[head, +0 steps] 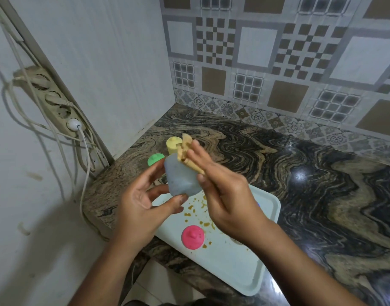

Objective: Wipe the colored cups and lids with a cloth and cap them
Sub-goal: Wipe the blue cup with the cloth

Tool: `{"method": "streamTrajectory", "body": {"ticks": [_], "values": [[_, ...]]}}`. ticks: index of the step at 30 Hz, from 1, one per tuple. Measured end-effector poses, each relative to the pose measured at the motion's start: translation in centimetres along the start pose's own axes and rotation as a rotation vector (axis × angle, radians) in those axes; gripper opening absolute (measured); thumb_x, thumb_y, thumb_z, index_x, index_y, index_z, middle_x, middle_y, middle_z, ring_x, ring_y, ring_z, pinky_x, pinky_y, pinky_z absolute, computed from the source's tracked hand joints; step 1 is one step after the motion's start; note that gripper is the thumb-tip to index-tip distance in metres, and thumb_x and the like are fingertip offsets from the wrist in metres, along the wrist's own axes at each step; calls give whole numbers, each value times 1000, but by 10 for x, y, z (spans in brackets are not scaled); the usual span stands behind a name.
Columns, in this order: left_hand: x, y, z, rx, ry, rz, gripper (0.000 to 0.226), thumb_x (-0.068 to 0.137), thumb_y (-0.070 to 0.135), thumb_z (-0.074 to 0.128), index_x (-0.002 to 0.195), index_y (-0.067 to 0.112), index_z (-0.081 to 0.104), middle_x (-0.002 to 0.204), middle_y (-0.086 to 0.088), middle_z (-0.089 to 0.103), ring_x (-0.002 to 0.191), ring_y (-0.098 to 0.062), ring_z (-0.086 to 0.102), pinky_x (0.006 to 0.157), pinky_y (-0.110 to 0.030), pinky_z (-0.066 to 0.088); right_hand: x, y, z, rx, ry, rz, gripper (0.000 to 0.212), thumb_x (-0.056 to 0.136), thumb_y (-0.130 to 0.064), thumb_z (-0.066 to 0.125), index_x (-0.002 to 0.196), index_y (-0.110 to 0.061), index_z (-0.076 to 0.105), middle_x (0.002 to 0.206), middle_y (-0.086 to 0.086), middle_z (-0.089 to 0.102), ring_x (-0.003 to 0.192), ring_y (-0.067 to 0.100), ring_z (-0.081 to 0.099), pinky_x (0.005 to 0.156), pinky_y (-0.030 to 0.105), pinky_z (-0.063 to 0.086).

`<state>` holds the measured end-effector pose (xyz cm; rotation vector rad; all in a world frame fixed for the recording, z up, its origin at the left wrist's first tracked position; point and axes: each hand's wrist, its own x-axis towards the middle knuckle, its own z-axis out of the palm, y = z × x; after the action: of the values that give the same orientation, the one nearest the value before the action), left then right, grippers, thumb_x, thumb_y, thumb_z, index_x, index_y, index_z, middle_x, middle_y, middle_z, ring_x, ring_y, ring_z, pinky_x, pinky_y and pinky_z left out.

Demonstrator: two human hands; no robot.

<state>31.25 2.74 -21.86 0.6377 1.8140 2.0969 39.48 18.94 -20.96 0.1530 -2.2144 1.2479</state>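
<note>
My left hand (143,202) grips a pale blue cup (180,177) in the air above the tray, fingers curled round its lower side. My right hand (225,191) pinches a tan cloth (187,153) and presses it against the cup's upper end. A capped yellow cup (173,145) and a capped green cup (155,159) stand on the counter behind the blue one. A pink lidded cup (192,236) stands on the tray. A small patch of blue (258,204) peeks out beside my right hand; what it is I cannot tell.
The light tray (240,261) lies at the counter's front edge, spattered with brown stains (196,208). The marbled counter (300,173) stretches to the right. A power strip (55,102) with hanging cables is on the left wall.
</note>
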Motion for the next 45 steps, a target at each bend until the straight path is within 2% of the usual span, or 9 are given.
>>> {"method": "streamTrajectory", "body": {"ticks": [6,12,18,20,24,30,34,38,45], "values": [[2,0,-4,3,124,-1,76,63,-4,81,125,33,59,123,16,71,102,-17,74,70,-33,62,-16,2,13,-34,-25,-95,39,101,7,50,139,10,54,155,21,42,150,27,37,119,48,38],[6,7,-8,-38,142,40,85,55,28,95,131,28,58,134,5,66,102,-16,73,71,-27,61,-36,0,1,1,-55,-94,36,100,8,50,134,7,60,149,17,54,145,22,46,110,43,49],[7,5,-14,-29,130,-14,69,66,5,79,123,35,54,128,11,67,102,-28,74,56,-43,63,-57,13,-4,224,-83,225,35,108,-38,44,135,-30,66,145,-12,60,141,13,51,105,44,54],[6,4,-14,-51,114,-12,69,66,2,78,121,35,54,128,9,67,102,-30,74,53,-44,62,-57,16,-5,310,-53,331,34,106,-42,45,133,-40,66,144,-12,61,140,16,52,107,49,52],[5,2,-12,-21,67,19,78,63,0,80,132,28,55,136,3,63,103,-26,73,55,-43,63,-42,17,-13,352,51,387,37,106,-26,46,137,-30,65,142,-5,64,139,18,53,113,54,45],[2,-3,-8,-6,-16,22,88,61,-3,83,139,28,54,142,8,59,109,-27,71,60,-43,63,-5,-5,-19,262,140,194,38,107,-12,45,142,-23,55,149,-3,57,144,13,47,115,46,45],[0,-4,-5,-24,-66,14,79,65,7,93,131,38,63,140,4,63,107,-30,72,64,-44,63,7,-8,-9,60,51,38,43,104,0,48,147,-8,50,157,5,45,151,14,35,122,40,36],[-1,1,-4,-20,-49,10,73,55,20,88,119,50,69,130,7,69,101,-27,74,68,-45,63,1,-1,4,-38,-65,1,43,103,1,50,145,6,49,160,20,37,154,27,29,123,47,32],[1,0,-5,-47,-64,-5,82,49,37,100,124,45,68,134,-1,67,102,-29,74,73,-41,62,-12,5,7,-66,-54,-80,41,101,3,45,140,13,50,155,29,38,152,34,30,124,50,31]]}}
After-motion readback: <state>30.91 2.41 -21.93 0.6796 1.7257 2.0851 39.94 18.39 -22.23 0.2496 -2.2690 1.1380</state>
